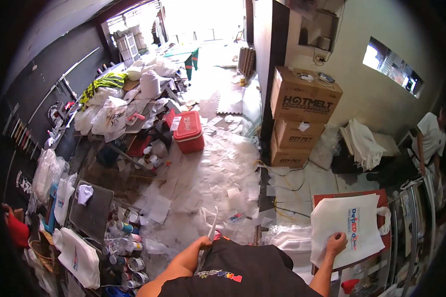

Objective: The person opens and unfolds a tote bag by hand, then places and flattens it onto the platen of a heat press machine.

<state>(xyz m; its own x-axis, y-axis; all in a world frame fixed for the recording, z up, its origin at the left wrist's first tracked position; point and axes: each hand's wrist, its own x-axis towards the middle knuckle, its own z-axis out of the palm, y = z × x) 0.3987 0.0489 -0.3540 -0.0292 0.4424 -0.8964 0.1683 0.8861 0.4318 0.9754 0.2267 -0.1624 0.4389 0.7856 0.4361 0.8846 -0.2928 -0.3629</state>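
My left hand is closed in front of my chest around a white cloth bag, seen nearly edge-on with a handle loop sticking up. Part of that bag is hidden behind my arm and black shirt. Out to the right, my right hand rests with curled fingers on a white tote bag with blue and red "DepEd" print. The fingers seem to pinch its cloth near the print. This bag lies flat on a red board, with its handle hanging past the right edge.
White bags lie beside the board. Printed tote bags and ink bottles stand at left. Clear sheets cover the floor near a red cooler. Cartons are stacked by the wall. Another person is at far right.
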